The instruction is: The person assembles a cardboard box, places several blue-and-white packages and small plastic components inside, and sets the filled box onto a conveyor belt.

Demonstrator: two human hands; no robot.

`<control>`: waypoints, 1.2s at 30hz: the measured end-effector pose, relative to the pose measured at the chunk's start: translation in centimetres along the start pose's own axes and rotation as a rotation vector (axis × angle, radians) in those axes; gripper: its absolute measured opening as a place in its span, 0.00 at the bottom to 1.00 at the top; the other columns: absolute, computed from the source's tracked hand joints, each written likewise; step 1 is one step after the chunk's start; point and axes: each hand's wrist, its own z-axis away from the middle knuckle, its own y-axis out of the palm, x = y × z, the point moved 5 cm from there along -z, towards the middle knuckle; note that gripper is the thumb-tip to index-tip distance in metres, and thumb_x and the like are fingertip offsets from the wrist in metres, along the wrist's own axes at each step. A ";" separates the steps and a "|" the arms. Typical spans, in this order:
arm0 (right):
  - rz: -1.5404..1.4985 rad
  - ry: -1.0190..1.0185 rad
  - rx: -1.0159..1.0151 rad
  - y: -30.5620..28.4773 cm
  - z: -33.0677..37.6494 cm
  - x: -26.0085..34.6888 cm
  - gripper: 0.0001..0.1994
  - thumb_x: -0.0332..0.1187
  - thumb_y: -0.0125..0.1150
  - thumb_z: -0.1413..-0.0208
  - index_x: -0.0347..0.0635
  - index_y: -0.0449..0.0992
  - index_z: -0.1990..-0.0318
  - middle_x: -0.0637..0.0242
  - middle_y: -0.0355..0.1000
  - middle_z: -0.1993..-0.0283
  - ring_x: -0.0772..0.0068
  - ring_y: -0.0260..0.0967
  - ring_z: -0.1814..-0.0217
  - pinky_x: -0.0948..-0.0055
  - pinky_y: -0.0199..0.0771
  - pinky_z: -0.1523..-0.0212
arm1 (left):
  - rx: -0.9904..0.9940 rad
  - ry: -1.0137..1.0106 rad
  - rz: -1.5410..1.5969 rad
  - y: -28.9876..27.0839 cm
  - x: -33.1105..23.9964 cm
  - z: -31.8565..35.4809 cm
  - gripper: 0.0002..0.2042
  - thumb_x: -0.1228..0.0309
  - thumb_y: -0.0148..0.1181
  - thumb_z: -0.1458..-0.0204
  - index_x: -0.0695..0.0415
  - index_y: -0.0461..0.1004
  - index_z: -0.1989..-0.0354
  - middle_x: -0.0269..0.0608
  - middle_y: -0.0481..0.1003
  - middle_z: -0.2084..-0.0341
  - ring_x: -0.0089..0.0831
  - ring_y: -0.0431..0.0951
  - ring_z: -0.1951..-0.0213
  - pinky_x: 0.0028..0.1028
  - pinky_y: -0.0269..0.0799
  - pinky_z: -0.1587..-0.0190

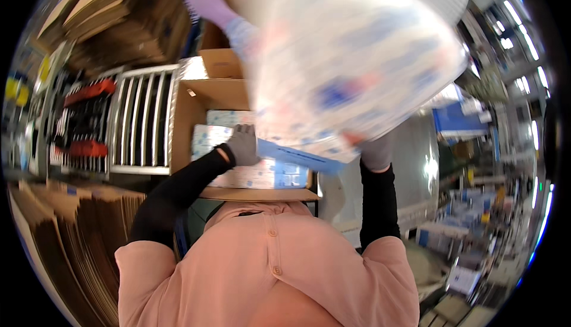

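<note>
A large soft plastic-wrapped package, white with blue and pink print, is tilted above an open cardboard box and blurred by motion. My right hand, in a grey glove, grips its lower right edge, fingers partly hidden. At the package's lower left edge is my grey-gloved left hand, its fingers bent and seemingly closed on that edge; the contact is partly hidden. Below, the cardboard box holds similar printed packages lying flat. The raised package covers the box's right part.
Across from me, another person's arm in a purple sleeve reaches toward the package. A roller conveyor adjoins the box at left. Flattened cartons stand at lower left, with more stacked cartons at far left. A metal surface lies right.
</note>
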 end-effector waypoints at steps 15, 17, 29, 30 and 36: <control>0.882 0.098 0.065 9.6 4.2 -21.4 0.26 0.40 0.60 0.43 0.35 0.63 0.42 0.49 0.63 0.42 0.49 0.60 0.38 0.61 0.61 0.37 | -0.521 -0.637 0.527 -13.5 19.8 19.4 0.10 0.73 0.56 0.54 0.59 0.80 0.64 0.53 0.78 0.74 0.50 0.79 0.69 0.37 0.75 0.66; 0.853 0.321 -0.035 6.3 7.4 -22.9 0.29 0.44 0.56 0.40 0.33 0.61 0.39 0.48 0.62 0.39 0.50 0.59 0.36 0.62 0.59 0.36 | -0.532 -0.559 0.459 -14.0 20.7 18.9 0.12 0.73 0.55 0.54 0.61 0.80 0.62 0.55 0.78 0.73 0.49 0.80 0.68 0.36 0.75 0.65; 0.225 0.512 -0.119 3.8 6.7 -11.5 0.22 0.34 0.70 0.52 0.33 0.73 0.50 0.60 0.77 0.61 0.69 0.75 0.60 0.73 0.75 0.56 | -0.225 -0.639 -0.122 -17.3 15.7 17.9 0.06 0.69 0.62 0.55 0.58 0.77 0.75 0.50 0.77 0.76 0.48 0.79 0.69 0.41 0.76 0.66; 0.371 0.314 0.281 6.7 5.5 -9.5 0.32 0.40 0.73 0.55 0.31 0.69 0.46 0.51 0.71 0.47 0.59 0.71 0.46 0.66 0.73 0.49 | -0.083 -0.601 -0.116 -16.5 14.3 16.4 0.07 0.67 0.61 0.53 0.58 0.77 0.74 0.49 0.77 0.76 0.45 0.79 0.70 0.40 0.76 0.67; 0.537 0.439 1.310 21.9 1.4 -8.8 0.51 0.57 0.70 0.63 0.27 0.58 0.36 0.41 0.52 0.31 0.39 0.48 0.29 0.50 0.50 0.32 | 0.278 -0.329 0.078 -10.5 11.7 9.8 0.31 0.48 0.33 0.36 0.61 0.79 0.67 0.58 0.78 0.70 0.55 0.77 0.60 0.45 0.70 0.53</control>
